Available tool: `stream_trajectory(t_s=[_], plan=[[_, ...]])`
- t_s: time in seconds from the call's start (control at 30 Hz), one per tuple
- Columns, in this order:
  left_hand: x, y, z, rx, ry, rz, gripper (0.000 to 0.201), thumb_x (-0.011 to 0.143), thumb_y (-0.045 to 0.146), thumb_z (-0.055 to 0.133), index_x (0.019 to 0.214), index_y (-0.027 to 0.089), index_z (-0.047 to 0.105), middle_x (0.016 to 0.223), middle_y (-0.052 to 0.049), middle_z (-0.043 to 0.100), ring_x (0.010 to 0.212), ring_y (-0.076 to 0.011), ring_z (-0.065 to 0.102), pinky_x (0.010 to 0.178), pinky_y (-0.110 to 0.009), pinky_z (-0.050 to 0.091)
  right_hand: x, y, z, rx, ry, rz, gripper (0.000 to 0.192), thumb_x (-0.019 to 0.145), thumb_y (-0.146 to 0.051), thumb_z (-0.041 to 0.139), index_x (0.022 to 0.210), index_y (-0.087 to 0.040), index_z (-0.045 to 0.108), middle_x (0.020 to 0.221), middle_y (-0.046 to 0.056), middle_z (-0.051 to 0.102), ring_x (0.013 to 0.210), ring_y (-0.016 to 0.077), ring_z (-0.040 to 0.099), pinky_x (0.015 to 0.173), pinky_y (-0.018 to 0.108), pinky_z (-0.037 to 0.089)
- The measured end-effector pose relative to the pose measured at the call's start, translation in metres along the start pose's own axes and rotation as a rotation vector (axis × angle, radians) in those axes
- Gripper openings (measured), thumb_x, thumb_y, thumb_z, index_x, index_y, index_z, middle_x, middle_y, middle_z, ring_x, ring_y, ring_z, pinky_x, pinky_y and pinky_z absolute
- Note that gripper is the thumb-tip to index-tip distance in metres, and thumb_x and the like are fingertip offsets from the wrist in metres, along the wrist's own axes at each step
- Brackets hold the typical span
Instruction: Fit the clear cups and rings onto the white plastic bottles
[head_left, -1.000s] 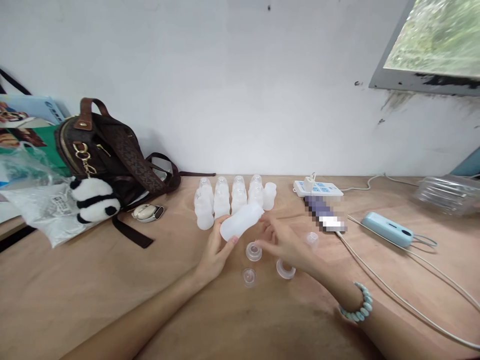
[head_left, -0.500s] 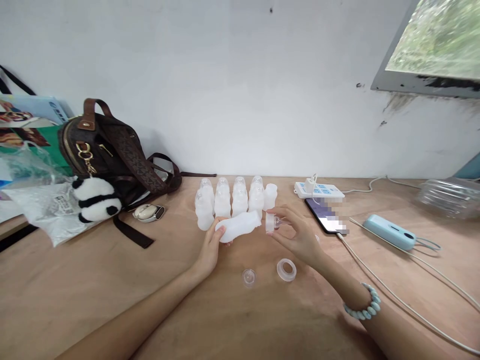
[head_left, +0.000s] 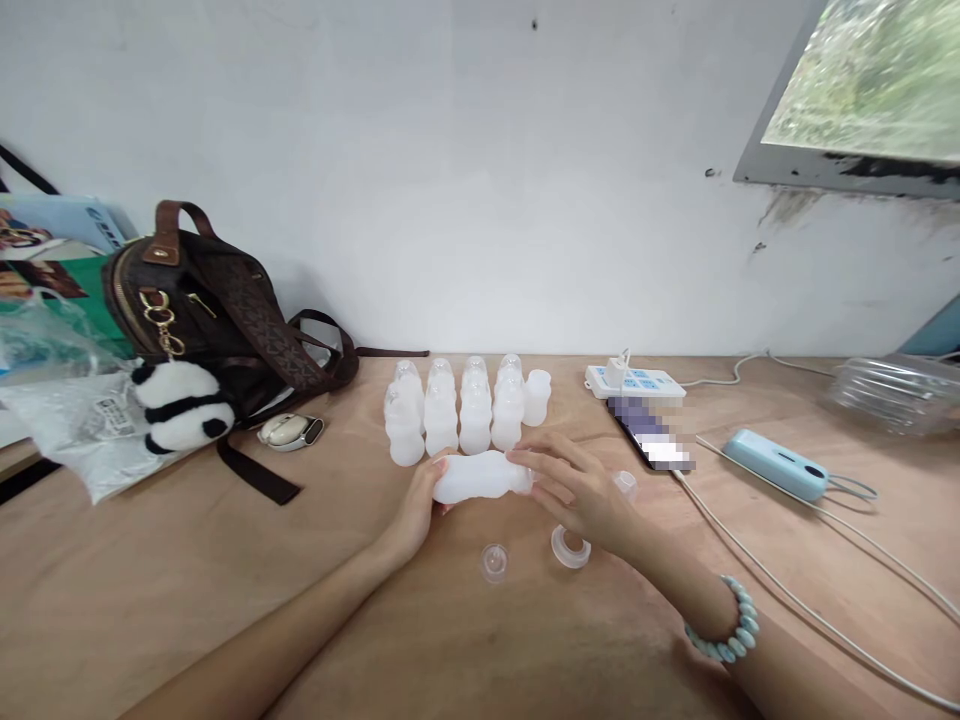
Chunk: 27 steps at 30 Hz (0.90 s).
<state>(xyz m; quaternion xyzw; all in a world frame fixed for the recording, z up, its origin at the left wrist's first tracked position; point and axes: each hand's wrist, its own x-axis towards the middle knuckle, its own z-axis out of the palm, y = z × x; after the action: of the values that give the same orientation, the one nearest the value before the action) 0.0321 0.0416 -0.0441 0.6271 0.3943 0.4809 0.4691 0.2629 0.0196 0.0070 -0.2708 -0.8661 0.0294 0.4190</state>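
Bottle [head_left: 480,476] lying on its side, held between both hands just above the worktop [head_left: 150,580], in front of the cluster of upright bottles [head_left: 457,408]. The left hand [head_left: 416,505] cups the base end, fingers curled round it, which looks meant to brace the bottle against a push or twist from the other end. The right hand [head_left: 577,490] is at the neck end, fingers gathered round the mouth; whether a cap sits under them cannot be told, since the fingers cover that end. Loose parts wait close by the right wrist: a white ring [head_left: 570,546], a small clear cap [head_left: 494,562], and another clear piece [head_left: 625,484] just beyond the knuckles, all within easy reach. Further right lie a phone [head_left: 649,440] on its cable, a power strip [head_left: 634,381] and a light-blue device [head_left: 776,464]. On the left stand a brown bag [head_left: 217,300] and a panda toy [head_left: 180,405].
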Motion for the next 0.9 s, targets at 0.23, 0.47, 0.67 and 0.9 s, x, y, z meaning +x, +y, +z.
stream_trajectory(t_s=[0.23,0.47,0.67,0.9], plan=[[-0.014,0.016,-0.002,0.329,-0.061,0.387,0.039,0.076,0.040,0.064,0.108,0.022,0.052,0.100,-0.006,0.061,0.090,-0.0241,0.058,0.080,-0.035,0.045,0.001,0.006,0.002,0.293,-0.093,0.671,0.049,0.095,-0.053,0.045,0.065,-0.017,0.060,0.058,0.002,0.057,0.055,0.0152,0.053,0.052,0.027,0.043],[-0.012,0.018,-0.001,0.351,-0.025,0.239,0.029,0.084,0.039,0.053,0.106,0.020,0.051,0.095,-0.005,0.060,0.083,-0.0218,0.056,0.074,-0.031,0.045,0.003,0.006,-0.012,0.622,-0.024,0.657,0.061,0.092,-0.063,0.043,0.143,-0.030,0.037,0.136,0.012,0.052,0.105,0.0227,0.063,0.077,0.036,0.057],[-0.003,0.019,-0.001,0.190,-0.007,0.112,0.031,0.090,0.047,0.041,0.084,0.019,0.052,0.068,0.002,0.049,0.059,-0.0155,0.046,0.053,-0.025,0.038,0.007,0.001,-0.018,0.379,-0.165,0.443,0.055,0.079,-0.029,0.073,0.127,-0.029,0.047,0.129,0.008,0.056,0.108,0.0207,0.060,0.092,0.041,0.054],[-0.013,0.017,-0.005,0.407,-0.056,0.301,0.038,0.076,0.047,0.064,0.101,0.020,0.057,0.085,-0.004,0.064,0.074,-0.0197,0.059,0.066,-0.029,0.049,0.003,0.003,0.004,0.754,-0.087,0.786,0.022,0.085,-0.040,0.062,0.090,-0.019,0.056,0.071,-0.001,0.063,0.057,0.0123,0.060,0.051,0.025,0.048]])
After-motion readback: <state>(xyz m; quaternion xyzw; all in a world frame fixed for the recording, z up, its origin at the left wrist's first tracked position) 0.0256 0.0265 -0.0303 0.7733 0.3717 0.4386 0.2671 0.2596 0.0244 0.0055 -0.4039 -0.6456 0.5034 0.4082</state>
